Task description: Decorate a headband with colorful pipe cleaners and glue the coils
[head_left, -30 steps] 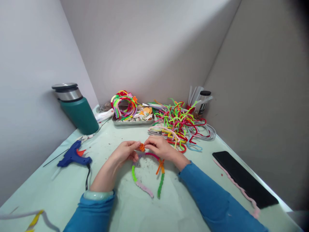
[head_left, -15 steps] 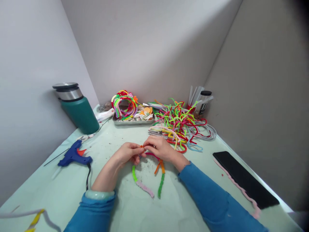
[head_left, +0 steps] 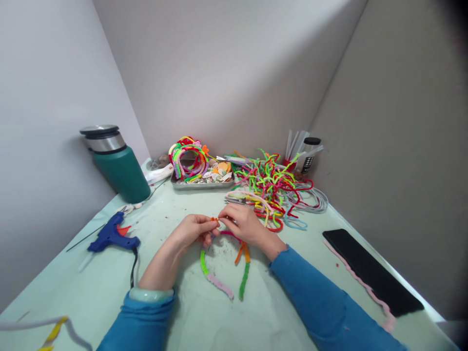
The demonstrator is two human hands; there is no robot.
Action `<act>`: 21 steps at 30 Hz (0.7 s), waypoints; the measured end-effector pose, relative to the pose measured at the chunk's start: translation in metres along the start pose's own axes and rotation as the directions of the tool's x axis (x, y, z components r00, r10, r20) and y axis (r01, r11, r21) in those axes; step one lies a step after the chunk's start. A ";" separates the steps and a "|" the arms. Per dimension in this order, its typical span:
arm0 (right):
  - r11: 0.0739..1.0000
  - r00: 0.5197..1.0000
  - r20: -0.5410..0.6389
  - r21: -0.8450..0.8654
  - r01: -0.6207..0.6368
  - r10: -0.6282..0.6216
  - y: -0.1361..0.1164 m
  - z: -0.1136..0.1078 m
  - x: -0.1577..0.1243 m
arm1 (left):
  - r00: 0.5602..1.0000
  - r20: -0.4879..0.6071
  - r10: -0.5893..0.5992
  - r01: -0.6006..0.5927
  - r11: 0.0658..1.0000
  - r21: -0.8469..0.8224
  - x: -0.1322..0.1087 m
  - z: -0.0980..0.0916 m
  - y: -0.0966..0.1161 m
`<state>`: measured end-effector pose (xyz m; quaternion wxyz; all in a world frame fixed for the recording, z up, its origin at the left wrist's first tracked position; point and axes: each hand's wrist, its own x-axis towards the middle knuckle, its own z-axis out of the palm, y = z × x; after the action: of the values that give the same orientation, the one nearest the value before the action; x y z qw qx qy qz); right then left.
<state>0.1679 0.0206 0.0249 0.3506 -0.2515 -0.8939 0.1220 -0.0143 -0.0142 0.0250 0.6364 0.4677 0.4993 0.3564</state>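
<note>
My left hand [head_left: 197, 230] pinches a small curled piece of orange pipe cleaner [head_left: 214, 220] between thumb and forefinger. At its other end the fingertips of my right hand [head_left: 237, 220] are closed; they cover whatever bit they grip. Below both hands an arched band wrapped in coloured pipe cleaner [head_left: 219, 285] lies on the table, its ends pointing toward me. Lime and lilac show on its left side, magenta at the top, dark green on the right. A loose orange tail [head_left: 239, 254] sticks out from its right side. My hands partly hide the top of the arch.
A blue glue gun [head_left: 113, 234] and a green bottle [head_left: 119, 168] are at left. Behind stand a metal tray [head_left: 203, 185] with finished bands and a heap of pipe cleaners [head_left: 270, 175]. Scissors [head_left: 236, 200] lie beyond my right hand. A black phone-like slab [head_left: 369, 270] lies at right.
My right fingertips have drawn back slightly to the right, and more of the orange piece shows between the hands. The band on the table has stayed put.
</note>
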 end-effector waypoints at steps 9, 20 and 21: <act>0.984 0.972 -0.160 0.006 -0.175 0.174 -0.005 0.010 0.000 | 0.994 -0.094 0.047 -0.055 0.995 -0.080 0.000 0.003 0.003; 0.966 0.937 -0.249 0.143 -0.216 0.246 -0.009 0.014 0.001 | 0.985 -0.154 0.075 -0.090 0.992 -0.092 0.002 0.002 0.001; 0.963 0.934 -0.248 0.154 -0.223 0.256 -0.010 0.016 0.001 | 0.985 -0.155 0.075 -0.091 0.991 -0.099 0.002 0.002 0.001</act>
<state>0.1529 0.0121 0.0181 0.4644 -0.3507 -0.7921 0.1839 -0.0121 -0.0126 0.0257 0.6049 0.4256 0.5066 0.4430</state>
